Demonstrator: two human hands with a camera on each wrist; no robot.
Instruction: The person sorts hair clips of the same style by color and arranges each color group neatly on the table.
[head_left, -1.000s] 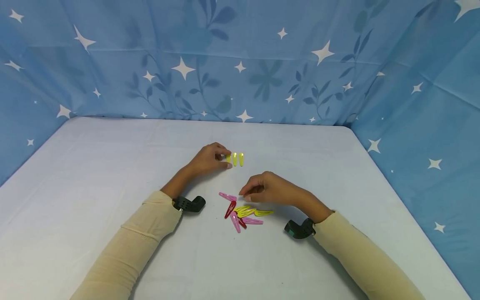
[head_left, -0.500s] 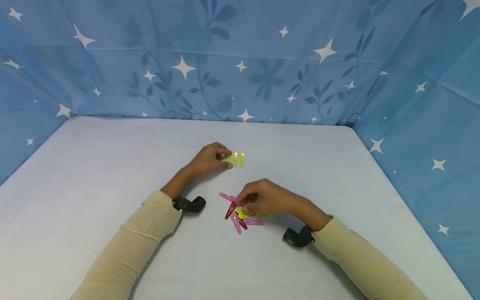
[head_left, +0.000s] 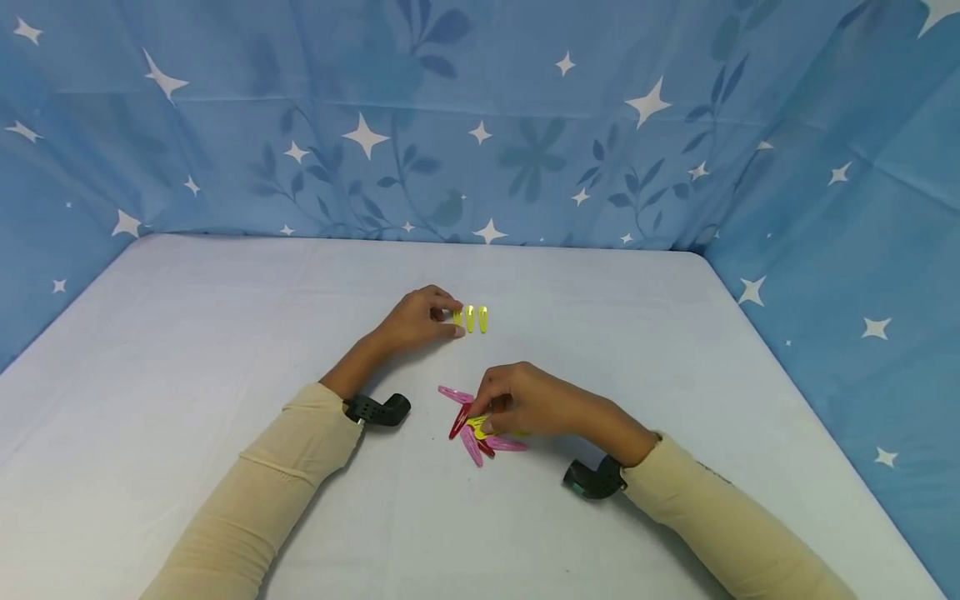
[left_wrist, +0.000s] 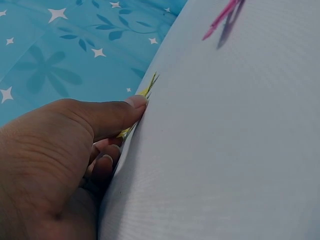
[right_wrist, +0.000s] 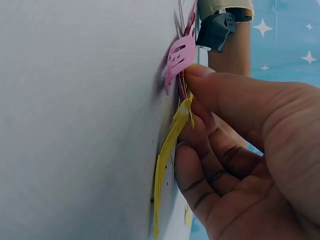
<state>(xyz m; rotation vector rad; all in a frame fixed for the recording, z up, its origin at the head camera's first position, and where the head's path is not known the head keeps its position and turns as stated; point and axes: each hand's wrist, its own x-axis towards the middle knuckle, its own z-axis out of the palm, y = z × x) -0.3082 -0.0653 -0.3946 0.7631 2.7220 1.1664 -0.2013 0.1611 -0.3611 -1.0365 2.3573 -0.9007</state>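
Three yellow snap hair clips stand in a short row at the table's middle; the right-hand one (head_left: 483, 319) and the middle one (head_left: 470, 318) show fully. My left hand (head_left: 420, 319) holds the leftmost yellow clip (head_left: 457, 317) between thumb and forefinger, partly covering it. Nearer me lies a loose pile of clips. There my right hand (head_left: 532, 400) pinches a yellow clip (head_left: 479, 427) with thumb and forefinger. Close by are a red clip (head_left: 460, 421) and pink clips (head_left: 471, 446). In the right wrist view, another yellow clip (right_wrist: 167, 150) lies under the fingers.
A white cloth covers the table (head_left: 225, 333). Blue curtain (head_left: 420, 125) with white stars hangs behind it and along the sides. Another pink clip (head_left: 454, 394) lies at the pile's far left, and one (head_left: 507, 444) at its near right.
My right hand has come down and slightly left into the pile, its thumb and forefinger closing on a yellow clip. The left hand stays at the row.
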